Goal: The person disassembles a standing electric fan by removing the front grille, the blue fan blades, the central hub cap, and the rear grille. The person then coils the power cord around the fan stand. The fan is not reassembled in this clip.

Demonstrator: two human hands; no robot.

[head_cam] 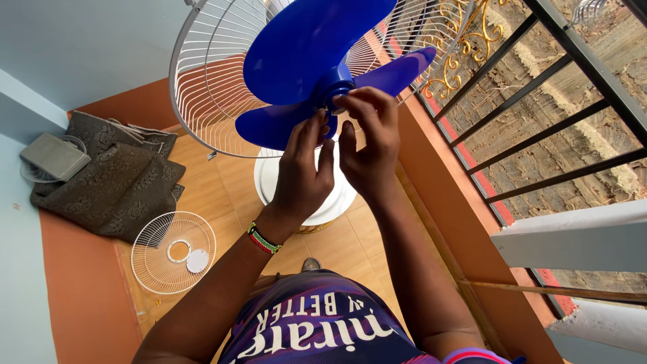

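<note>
Here, the right hand (369, 145) and left hand (303, 176) pinch the glossy blue plastic fan blade (310, 47) at its hub, wire grille (209, 81) behind.

floor (350, 243): tan tiles | on it: white fan base (269, 178), loose grille (173, 252), grey cloth (118, 178)

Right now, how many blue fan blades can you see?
3. One large blade points up and left from the hub, one reaches right toward the railing, and one hangs lower left, partly behind the left hand. No others show.

One head-worn camera looks steeply down, close over the fan (323, 81).
</note>
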